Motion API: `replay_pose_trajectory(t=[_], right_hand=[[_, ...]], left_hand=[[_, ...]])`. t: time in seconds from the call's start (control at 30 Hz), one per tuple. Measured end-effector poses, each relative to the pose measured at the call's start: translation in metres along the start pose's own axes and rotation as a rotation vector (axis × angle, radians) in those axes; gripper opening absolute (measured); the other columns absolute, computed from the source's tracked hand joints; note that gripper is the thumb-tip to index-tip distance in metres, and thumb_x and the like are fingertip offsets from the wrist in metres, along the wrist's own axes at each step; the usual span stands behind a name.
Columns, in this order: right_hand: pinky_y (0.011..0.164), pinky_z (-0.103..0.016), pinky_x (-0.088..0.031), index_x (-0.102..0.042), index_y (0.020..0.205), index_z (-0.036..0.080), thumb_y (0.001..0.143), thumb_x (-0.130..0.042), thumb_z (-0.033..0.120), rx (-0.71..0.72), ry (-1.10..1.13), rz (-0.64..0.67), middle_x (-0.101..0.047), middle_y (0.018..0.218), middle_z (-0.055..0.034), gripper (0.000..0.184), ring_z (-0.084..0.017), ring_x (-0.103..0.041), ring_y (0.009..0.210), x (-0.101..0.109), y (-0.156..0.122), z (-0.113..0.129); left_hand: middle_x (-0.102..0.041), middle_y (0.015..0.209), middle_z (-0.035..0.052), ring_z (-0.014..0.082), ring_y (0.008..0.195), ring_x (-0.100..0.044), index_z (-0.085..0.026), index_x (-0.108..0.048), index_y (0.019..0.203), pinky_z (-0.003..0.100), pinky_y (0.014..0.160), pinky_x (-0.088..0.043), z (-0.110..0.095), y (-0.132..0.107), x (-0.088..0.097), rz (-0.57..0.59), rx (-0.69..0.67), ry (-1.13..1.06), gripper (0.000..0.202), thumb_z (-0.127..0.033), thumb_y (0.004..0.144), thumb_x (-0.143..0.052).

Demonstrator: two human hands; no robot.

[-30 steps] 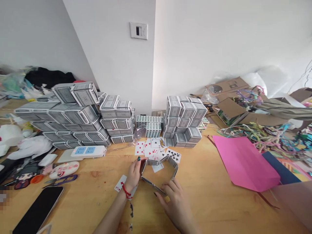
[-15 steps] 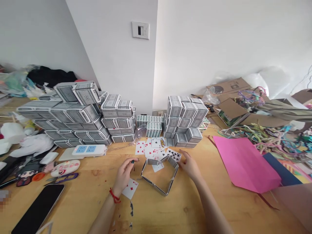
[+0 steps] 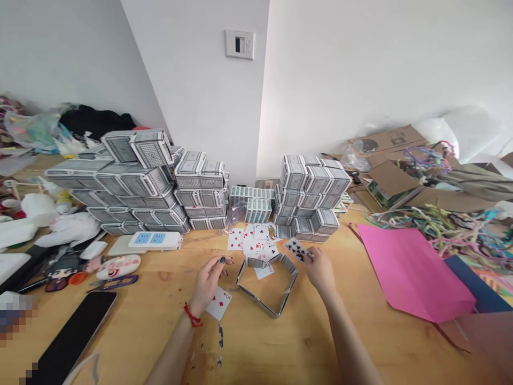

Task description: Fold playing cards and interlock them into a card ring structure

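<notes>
My right hand [image 3: 321, 271] pinches a playing card [image 3: 297, 250] of clubs by its edge, to the right of the loose cards. My left hand [image 3: 208, 280] hovers left of a five-sided ring of folded cards [image 3: 262, 306], its fingers loosely curled and apart, with nothing visible in them. Partly covered by that hand, a three of diamonds [image 3: 219, 303] lies face up on the table. Several face-up playing cards [image 3: 256, 247] overlap behind the ring. A two of hearts or diamonds [image 3: 263, 271], its suit unclear, lies partly inside the ring's back edge.
Stacked blocks of folded cards stand as a tall left pile [image 3: 140, 184] and a right pile [image 3: 310, 195]. At left are a power strip [image 3: 156, 240], a utility knife [image 3: 116, 283] and a phone [image 3: 76, 337]. Pink paper [image 3: 412, 272] and a tangle of coloured pipe cleaners [image 3: 441, 232] lie right.
My right hand has taken hold of the clubs card and lifted it off the table, slightly to the right. My left hand stays almost where it was. The camera view has shifted a little.
</notes>
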State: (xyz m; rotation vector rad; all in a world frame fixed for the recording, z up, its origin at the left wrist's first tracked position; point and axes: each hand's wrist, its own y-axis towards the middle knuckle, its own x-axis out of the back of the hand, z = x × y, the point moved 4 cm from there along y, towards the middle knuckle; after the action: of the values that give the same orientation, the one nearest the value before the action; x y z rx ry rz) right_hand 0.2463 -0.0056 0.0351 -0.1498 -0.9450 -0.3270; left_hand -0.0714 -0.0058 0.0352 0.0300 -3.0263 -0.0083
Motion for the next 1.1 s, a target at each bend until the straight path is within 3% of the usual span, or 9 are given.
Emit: replay_pose_trajectory(t=[0.1,0.23,0.33,0.43,0.57,0.73,0.87,1.03,1.1], right_hand=[[0.052,-0.025,-0.037,-0.053,0.078,0.019,0.08,-0.042,0.034,-0.032,0.262,-0.066,-0.055,0.059,-0.0021,0.019,-0.017,-0.051,0.055,0.015,-0.019,0.016],[0.042,-0.023,-0.034,-0.053,0.085,0.016,0.08,-0.043,0.049,0.046,0.777,0.254,-0.043,0.046,0.0049,0.034,-0.011,-0.04,0.04,0.001,-0.053,0.062],[0.04,-0.021,-0.034,-0.053,0.093,0.017,0.079,-0.046,0.051,0.066,0.909,0.434,-0.048,0.054,0.0041,0.038,-0.009,-0.041,0.04,-0.018,-0.074,0.092],[0.049,-0.023,-0.042,-0.056,0.096,0.018,0.079,-0.049,0.043,0.161,0.79,0.428,-0.059,0.07,-0.0012,0.032,-0.012,-0.05,0.051,-0.03,-0.084,0.109],[0.066,-0.027,-0.044,-0.061,0.095,0.019,0.07,-0.063,0.031,0.332,0.332,0.388,-0.064,0.089,-0.0064,0.028,-0.02,-0.057,0.078,-0.037,-0.091,0.118],[0.062,-0.025,-0.038,-0.064,0.082,0.021,0.078,-0.052,0.022,0.388,-0.088,0.5,-0.068,0.081,-0.0044,0.013,-0.02,-0.062,0.075,-0.046,-0.103,0.116],[0.058,-0.024,-0.034,-0.061,0.081,0.022,0.081,-0.045,0.017,0.373,-0.078,0.47,-0.068,0.08,-0.0028,0.017,-0.018,-0.062,0.072,-0.039,-0.103,0.109],[0.057,-0.023,-0.034,-0.052,0.083,0.021,0.079,-0.043,0.018,0.365,0.078,0.477,-0.066,0.078,-0.0028,0.01,-0.018,-0.06,0.068,-0.025,-0.097,0.101],[0.057,-0.024,-0.033,-0.048,0.084,0.022,0.081,-0.04,0.018,0.378,0.114,0.482,-0.064,0.074,-0.0023,0.009,-0.018,-0.059,0.065,-0.021,-0.095,0.099]], left_hand=[[-0.066,0.088,0.0057,0.0132,0.063,-0.052,-0.017,-0.066,0.085,0.024,0.061,-0.042,-0.015,-0.003,-0.006,0.026,0.017,-0.022,0.022,-0.03,0.077,-0.051],[-0.065,0.097,0.0063,0.0139,0.07,-0.054,-0.019,-0.065,0.099,0.024,0.065,-0.043,-0.039,-0.013,-0.028,0.17,0.001,-0.105,0.028,-0.031,0.078,-0.052],[-0.065,0.096,0.0073,0.0183,0.081,-0.057,-0.017,-0.066,0.098,0.026,0.07,-0.044,-0.049,-0.021,-0.043,0.288,0.011,-0.166,0.029,-0.034,0.077,-0.055],[-0.067,0.081,0.005,0.0196,0.08,-0.058,-0.015,-0.067,0.086,0.028,0.072,-0.046,-0.048,-0.024,-0.042,0.224,0.049,-0.107,0.026,-0.035,0.076,-0.055],[-0.067,0.084,0.0058,0.02,0.075,-0.061,-0.014,-0.062,0.086,0.032,0.07,-0.049,-0.036,-0.023,-0.022,0.069,0.154,-0.195,0.026,-0.037,0.073,-0.057],[-0.066,0.081,0.0059,0.0203,0.073,-0.062,-0.015,-0.055,0.082,0.033,0.068,-0.05,-0.024,-0.028,0.005,-0.085,0.223,-0.281,0.028,-0.035,0.065,-0.065],[-0.063,0.08,0.0023,0.0184,0.073,-0.061,-0.017,-0.052,0.081,0.03,0.064,-0.05,-0.024,-0.038,0.016,-0.168,0.185,-0.256,0.025,-0.028,0.063,-0.066],[-0.06,0.102,0.0065,0.0224,0.094,-0.055,-0.018,-0.057,0.095,0.029,0.071,-0.047,-0.032,-0.045,0.009,-0.022,0.098,-0.223,0.028,-0.018,0.067,-0.052],[-0.059,0.097,0.0074,0.0234,0.096,-0.054,-0.018,-0.058,0.088,0.03,0.075,-0.045,-0.032,-0.046,0.004,0.027,0.056,-0.248,0.023,-0.018,0.067,-0.049]])
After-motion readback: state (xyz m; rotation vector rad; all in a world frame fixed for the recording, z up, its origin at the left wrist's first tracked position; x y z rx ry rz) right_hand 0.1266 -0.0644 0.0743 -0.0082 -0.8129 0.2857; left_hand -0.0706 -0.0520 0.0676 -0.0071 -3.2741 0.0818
